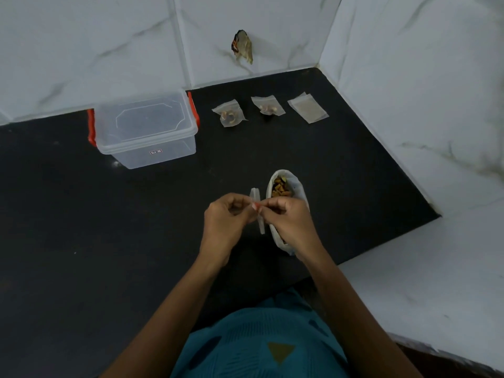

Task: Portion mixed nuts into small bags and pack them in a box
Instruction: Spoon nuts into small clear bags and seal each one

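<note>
A small clear bag (257, 211) is held edge-on above the black counter, pinched between my left hand (226, 219) and my right hand (289, 219) at its top. Just behind my right hand lies a larger open bag of mixed nuts (282, 186). Two small bags with nuts inside (230, 113) (268, 105) lie flat near the back wall. To their right lies a flat pile of empty small bags (307, 107). A clear plastic box with red clasps (146, 129) stands at the back left with its lid on.
The black counter (81, 214) ends at white marble-look tiled walls behind and on the right. A torn scrap (242, 47) sticks to the back wall. My teal clothing fills the bottom of the view.
</note>
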`<state>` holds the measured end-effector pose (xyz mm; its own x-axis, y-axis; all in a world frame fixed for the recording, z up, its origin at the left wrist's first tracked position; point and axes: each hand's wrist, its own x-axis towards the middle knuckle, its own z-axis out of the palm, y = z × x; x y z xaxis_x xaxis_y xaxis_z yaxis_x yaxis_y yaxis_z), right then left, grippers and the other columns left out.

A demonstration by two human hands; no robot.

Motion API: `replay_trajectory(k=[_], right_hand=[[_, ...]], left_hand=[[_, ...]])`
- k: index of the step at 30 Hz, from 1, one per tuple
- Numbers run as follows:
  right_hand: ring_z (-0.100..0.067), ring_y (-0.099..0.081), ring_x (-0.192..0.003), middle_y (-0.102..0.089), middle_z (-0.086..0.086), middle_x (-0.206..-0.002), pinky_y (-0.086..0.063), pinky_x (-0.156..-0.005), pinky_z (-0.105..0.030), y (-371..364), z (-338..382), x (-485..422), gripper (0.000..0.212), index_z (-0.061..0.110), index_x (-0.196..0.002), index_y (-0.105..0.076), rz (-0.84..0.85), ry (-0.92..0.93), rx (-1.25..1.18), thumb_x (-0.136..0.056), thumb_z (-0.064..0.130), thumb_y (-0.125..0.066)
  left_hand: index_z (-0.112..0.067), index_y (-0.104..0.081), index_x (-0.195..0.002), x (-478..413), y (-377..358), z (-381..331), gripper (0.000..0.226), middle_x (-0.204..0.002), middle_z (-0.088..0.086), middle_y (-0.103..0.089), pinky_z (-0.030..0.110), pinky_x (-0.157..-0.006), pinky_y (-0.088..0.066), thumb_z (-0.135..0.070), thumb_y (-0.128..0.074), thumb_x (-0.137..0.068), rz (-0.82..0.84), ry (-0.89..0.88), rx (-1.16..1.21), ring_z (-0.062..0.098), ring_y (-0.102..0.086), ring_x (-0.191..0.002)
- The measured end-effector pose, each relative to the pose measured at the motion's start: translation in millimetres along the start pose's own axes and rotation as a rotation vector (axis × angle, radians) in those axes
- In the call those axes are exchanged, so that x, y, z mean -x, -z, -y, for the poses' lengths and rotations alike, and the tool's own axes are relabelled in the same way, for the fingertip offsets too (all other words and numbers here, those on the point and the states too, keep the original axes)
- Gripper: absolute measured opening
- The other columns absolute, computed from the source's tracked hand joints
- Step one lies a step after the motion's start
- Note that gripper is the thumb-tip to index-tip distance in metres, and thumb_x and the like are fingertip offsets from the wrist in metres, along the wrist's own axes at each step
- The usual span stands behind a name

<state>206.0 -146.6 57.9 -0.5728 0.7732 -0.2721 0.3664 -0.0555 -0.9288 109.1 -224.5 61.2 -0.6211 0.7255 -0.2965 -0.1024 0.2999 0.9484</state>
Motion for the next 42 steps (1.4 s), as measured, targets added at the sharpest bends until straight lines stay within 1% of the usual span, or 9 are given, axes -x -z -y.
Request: replay_trajectory(k=[11, 16, 19, 23, 26, 32, 36, 40, 42], right_hand=[[0.008, -0.054, -0.067, -0.056, 0.016, -0.073, -0.04, -0.066, 0.002, 4.1, 3.6, -2.0, 0.009, 0.014, -0.08, -0.061, -0.174, 0.097, 0.295, -0.082, 0.004, -0.063], [0.001, -0.054, -0.078, -0.053, 0.013, -0.082, -0.042, -0.071, -0.001, 6.5, 1.2, -6.7, 0.009, 0.005, -0.089, -0.061, -0.199, 0.216, 0.417, -0.083, -0.002, -0.059], [-0.003, -0.052, -0.082, -0.061, -0.002, -0.088, -0.035, -0.075, 0.001, 9.8, 3.7, -8.0, 0.015, 0.001, -0.082, -0.066, -0.182, 0.356, 0.535, -0.084, -0.007, -0.053], [0.0, -0.048, -0.092, -0.061, -0.007, -0.107, -0.033, -0.083, 0.0, 13.3, 3.7, -8.4, 0.022, 0.001, -0.098, -0.069, -0.127, 0.362, 0.56, -0.087, -0.004, -0.05], [-0.002, -0.051, -0.095, -0.058, -0.006, -0.115, -0.043, -0.092, -0.016, 14.7, 5.9, -8.7, 0.023, 0.004, -0.108, -0.065, -0.114, 0.324, 0.525, -0.086, 0.001, -0.056], [-0.011, -0.047, -0.117, -0.046, 0.0, -0.13, -0.036, -0.094, -0.015, 17.7, 9.6, -12.0, 0.048, 0.01, -0.124, -0.053, -0.027, 0.212, 0.562, -0.078, 0.011, -0.07], [-0.007, -0.049, -0.105, -0.047, 0.001, -0.12, -0.042, -0.089, -0.016, 13.9, 14.8, -10.9, 0.05, 0.009, -0.123, -0.053, -0.005, 0.21, 0.53, -0.076, 0.013, -0.072], [-0.009, -0.05, -0.106, -0.048, 0.001, -0.117, -0.043, -0.09, -0.018, 8.4, 16.5, -8.3, 0.047, 0.008, -0.119, -0.055, -0.03, 0.239, 0.526, -0.076, 0.015, -0.072], [-0.007, -0.051, -0.103, -0.048, 0.0, -0.119, -0.043, -0.084, -0.013, 7.8, 17.1, -7.9, 0.049, 0.009, -0.12, -0.055, -0.042, 0.234, 0.5, -0.076, 0.016, -0.073]], left_hand=[[-0.021, -0.059, -0.079, -9.4, 15.0, 6.6, 0.016, -0.085, -0.008, -0.062, 0.014, -0.067, -0.05, -0.005, -0.065, -0.081, -0.035, -0.038, -0.25, 0.002, -0.061, -0.08], [-0.026, -0.049, -0.087, -14.3, 8.8, 6.0, 0.031, -0.09, -0.013, -0.051, 0.013, -0.066, -0.047, -0.002, -0.066, -0.078, -0.01, -0.105, -0.3, 0.002, -0.054, -0.08], [-0.029, -0.053, -0.09, -15.1, 3.9, 5.9, 0.034, -0.102, -0.013, -0.052, 0.012, -0.074, -0.047, 0.001, -0.063, -0.078, 0.043, -0.171, -0.277, 0.0, -0.054, -0.09], [-0.029, -0.06, -0.096, -17.0, 3.8, 3.9, 0.034, -0.102, -0.022, -0.054, -0.001, -0.082, -0.037, 0.002, -0.057, -0.082, 0.114, -0.269, -0.273, -0.013, -0.049, -0.097], [-0.034, -0.055, -0.104, -17.3, 3.6, 4.0, 0.035, -0.103, -0.029, -0.05, 0.003, -0.088, -0.037, -0.004, -0.056, -0.086, 0.176, -0.286, -0.271, -0.015, -0.047, -0.101], [-0.03, -0.038, -0.126, -17.8, 1.8, 14.5, 0.064, -0.126, -0.015, -0.036, -0.004, -0.094, -0.017, -0.005, -0.068, -0.076, 0.297, -0.4, -0.426, -0.007, -0.033, -0.119], [-0.016, -0.03, -0.138, -16.9, -14.0, 31.3, 0.087, -0.13, -0.01, -0.022, 0.007, -0.101, -0.011, -0.023, -0.08, -0.067, 0.211, -0.511, -0.501, -0.005, -0.017, -0.121], [-0.013, -0.039, -0.13, -16.0, -32.8, 39.6, 0.073, -0.125, -0.024, -0.03, 0.04, -0.109, -0.03, -0.018, -0.078, -0.069, 0.017, -0.499, -0.305, -0.012, -0.026, -0.12], [-0.02, -0.038, -0.128, -17.6, -34.9, 41.0, 0.067, -0.123, -0.027, -0.035, 0.054, -0.11, -0.027, -0.023, -0.074, -0.071, -0.027, -0.478, -0.219, -0.017, -0.027, -0.123]])
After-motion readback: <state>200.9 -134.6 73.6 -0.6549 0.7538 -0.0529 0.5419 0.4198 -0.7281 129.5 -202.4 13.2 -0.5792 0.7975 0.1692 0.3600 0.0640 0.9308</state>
